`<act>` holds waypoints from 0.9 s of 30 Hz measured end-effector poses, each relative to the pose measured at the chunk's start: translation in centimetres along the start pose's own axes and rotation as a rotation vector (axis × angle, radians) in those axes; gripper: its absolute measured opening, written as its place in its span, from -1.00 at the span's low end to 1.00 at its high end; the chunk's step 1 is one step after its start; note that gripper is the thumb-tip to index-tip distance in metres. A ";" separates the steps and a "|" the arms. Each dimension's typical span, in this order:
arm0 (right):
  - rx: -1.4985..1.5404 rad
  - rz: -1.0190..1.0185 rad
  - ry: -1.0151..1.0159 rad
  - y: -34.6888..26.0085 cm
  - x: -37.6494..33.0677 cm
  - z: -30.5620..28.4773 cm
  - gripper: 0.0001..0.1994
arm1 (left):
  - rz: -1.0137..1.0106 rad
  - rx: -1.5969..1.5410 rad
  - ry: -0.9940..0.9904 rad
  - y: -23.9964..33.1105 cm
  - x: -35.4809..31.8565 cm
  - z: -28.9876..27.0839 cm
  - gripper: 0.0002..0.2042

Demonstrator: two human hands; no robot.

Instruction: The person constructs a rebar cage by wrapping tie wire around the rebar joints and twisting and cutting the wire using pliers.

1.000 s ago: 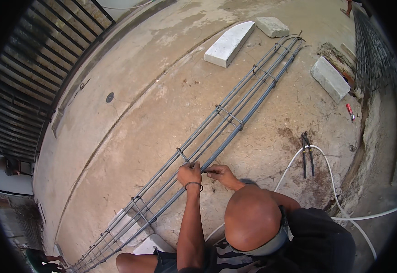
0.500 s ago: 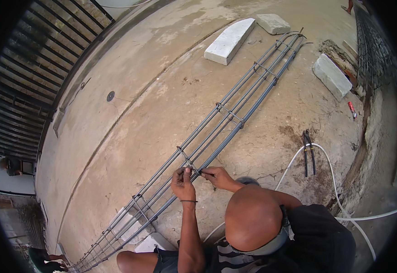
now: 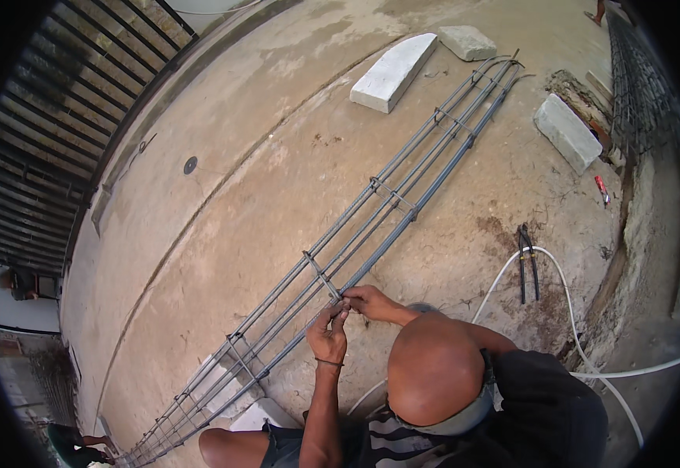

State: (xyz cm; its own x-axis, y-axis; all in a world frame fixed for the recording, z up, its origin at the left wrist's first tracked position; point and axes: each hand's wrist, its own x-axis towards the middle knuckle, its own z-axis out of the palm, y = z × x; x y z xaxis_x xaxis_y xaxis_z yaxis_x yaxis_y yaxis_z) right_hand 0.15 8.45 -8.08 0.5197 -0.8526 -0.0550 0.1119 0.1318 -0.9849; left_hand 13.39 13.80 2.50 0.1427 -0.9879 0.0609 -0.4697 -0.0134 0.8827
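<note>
A long steel rebar cage (image 3: 387,242) runs diagonally across the concrete floor, its parallel bars joined by square stirrups. Both hands work at the near-side corner of one stirrup (image 3: 322,275). My right hand (image 3: 372,303) rests against the outer bar there, fingertips pinched together. Just below it my left hand (image 3: 328,337) has its thumb and fingers closed, their tips almost meeting the right hand's. Whatever lies between the fingertips is too small to make out. A dark band circles the left wrist.
White blocks (image 3: 394,74) lie around the cage's far end, and others (image 3: 227,388) sit under its near part. Right of me are black-handled pincers (image 3: 534,269), a white hose (image 3: 568,300) and a small red object (image 3: 602,189). A person (image 3: 67,446) is at lower left, below a barred fence (image 3: 47,117).
My left hand has moved off the stirrup, right and toward me, to just below the outer bar. The right hand stays at the corner, nearly unmoved. The cage looks still.
</note>
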 end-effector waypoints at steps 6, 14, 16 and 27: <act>-0.109 0.098 -0.112 -1.8 -1.1 0.2 -0.83 | 0.131 0.111 -0.111 -1.0 -1.3 -2.1 -0.89; 0.201 0.202 0.050 -2.4 -1.3 1.0 -0.80 | 0.569 0.573 -0.316 -1.8 -0.5 -5.4 -0.80; 0.126 0.163 0.073 -2.1 -1.0 1.4 -0.78 | 0.595 0.621 -0.372 -2.9 -0.1 -6.0 -0.76; -0.383 -0.067 0.345 -2.1 -1.0 3.0 -0.73 | -0.090 0.546 -0.464 -4.7 4.1 -4.0 -0.71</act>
State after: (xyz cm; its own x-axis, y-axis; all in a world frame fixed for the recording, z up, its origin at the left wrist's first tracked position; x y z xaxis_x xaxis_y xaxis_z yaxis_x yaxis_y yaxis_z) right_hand 1.93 10.54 -5.45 0.2051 -0.9785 0.0234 -0.2164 -0.0686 -0.9739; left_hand 19.66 10.43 0.50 -0.1264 -0.9415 -0.3123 -0.8590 -0.0536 0.5091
